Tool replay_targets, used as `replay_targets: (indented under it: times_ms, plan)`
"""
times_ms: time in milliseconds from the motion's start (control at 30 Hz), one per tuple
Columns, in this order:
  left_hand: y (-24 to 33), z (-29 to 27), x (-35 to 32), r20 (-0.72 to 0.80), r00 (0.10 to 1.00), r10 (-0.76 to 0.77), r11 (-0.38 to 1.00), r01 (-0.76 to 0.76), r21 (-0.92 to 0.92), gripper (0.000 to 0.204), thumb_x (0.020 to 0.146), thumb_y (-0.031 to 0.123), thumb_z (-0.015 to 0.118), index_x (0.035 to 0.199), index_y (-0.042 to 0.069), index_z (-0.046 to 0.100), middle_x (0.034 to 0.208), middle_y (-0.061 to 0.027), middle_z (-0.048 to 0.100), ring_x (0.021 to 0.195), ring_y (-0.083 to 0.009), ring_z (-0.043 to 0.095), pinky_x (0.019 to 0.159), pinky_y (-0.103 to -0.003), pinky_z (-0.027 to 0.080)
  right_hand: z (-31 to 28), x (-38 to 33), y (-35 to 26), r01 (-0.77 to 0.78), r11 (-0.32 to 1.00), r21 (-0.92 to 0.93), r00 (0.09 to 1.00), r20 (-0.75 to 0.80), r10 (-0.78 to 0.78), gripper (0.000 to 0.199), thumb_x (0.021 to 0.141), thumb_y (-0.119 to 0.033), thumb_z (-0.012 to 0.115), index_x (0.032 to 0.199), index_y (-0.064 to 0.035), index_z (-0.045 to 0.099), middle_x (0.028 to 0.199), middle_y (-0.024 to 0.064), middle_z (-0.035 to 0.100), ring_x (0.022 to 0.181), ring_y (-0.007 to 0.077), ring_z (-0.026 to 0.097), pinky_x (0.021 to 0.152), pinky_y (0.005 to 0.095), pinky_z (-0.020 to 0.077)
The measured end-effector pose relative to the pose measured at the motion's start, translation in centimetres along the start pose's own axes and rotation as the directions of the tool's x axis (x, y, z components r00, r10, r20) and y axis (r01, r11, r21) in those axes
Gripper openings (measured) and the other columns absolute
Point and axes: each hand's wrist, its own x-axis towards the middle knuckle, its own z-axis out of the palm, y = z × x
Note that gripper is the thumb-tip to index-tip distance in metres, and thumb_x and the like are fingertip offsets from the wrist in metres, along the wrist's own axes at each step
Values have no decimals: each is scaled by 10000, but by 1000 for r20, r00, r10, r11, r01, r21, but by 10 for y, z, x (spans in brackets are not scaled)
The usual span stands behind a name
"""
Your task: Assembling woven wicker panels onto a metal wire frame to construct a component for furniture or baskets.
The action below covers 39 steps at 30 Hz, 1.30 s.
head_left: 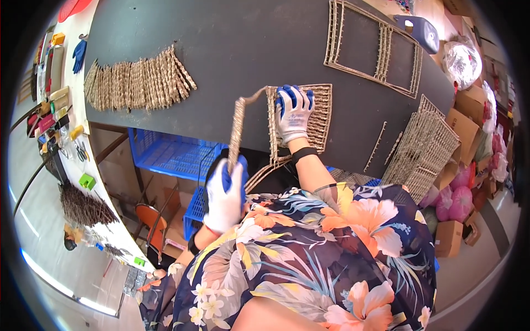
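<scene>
My left hand (225, 193), in a white and blue work glove, is closed round the lower end of a wound bundle of tan braided cord (237, 127). From the bundle's top, a strand runs to the upper left corner of a woven panel (319, 116) with a cord-wrapped frame. On that panel lies my gloved right hand (294, 113), its fingers stretched out and slightly apart. The panel rests on the dark table (221, 49) at its near edge. Its part under my right palm is hidden.
A row of twisted cord pieces (138, 80) lies at the left. At the far right is a wrapped open frame (375, 47); nearer are stacked woven panels (422, 149) and a thin strip (375, 146). Below the table edge stands a blue crate (171, 157). Cardboard boxes (448, 238) stand right.
</scene>
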Motion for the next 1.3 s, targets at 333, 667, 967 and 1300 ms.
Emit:
replay_targets:
  times_ms: [333, 667, 967, 1300]
  plan:
    - [-71, -24, 117, 207, 941, -268, 833, 334, -441, 278, 971, 344, 667, 1091, 110, 578, 820, -54, 627, 635, -172, 655, 560, -284, 525, -7, 5, -5, -13, 1000, 9, 1000, 7, 13, 502, 922, -268, 615, 1403, -161, 523, 1442, 68, 497, 1367, 272, 419, 1207, 568, 172]
    - [-25, -10, 146, 98, 987, -126, 920, 153, -361, 339, 999, 385, 615, 843, 85, 634, 566, 58, 411, 452, -68, 377, 444, -242, 307, -7, 3, -1, -1, 999, -34, 989, 146, 6, 537, 971, -273, 493, 1486, -124, 459, 1581, 77, 386, 1467, 264, 326, 1237, 552, 75]
    - [16, 0, 32, 6, 992, 126, 992, -126, -7, 240, 983, 182, 639, 1035, -52, 631, 790, -94, 649, 663, -132, 571, 631, -310, 472, -8, 0, 2, 51, 999, 14, 990, 134, -52, 612, 857, -223, 611, 1448, -121, 490, 1594, 104, 349, 1482, 304, 291, 1237, 555, 90]
    - [-49, -10, 130, -44, 952, -304, 906, 275, -323, 430, 1000, 468, 576, 767, 106, 580, 536, 52, 390, 423, -67, 358, 424, -246, 291, -8, 1, 1, 51, 992, 111, 999, 6, -52, 493, 896, -184, 612, 1384, -135, 563, 1519, 105, 447, 1435, 301, 373, 1225, 553, 152]
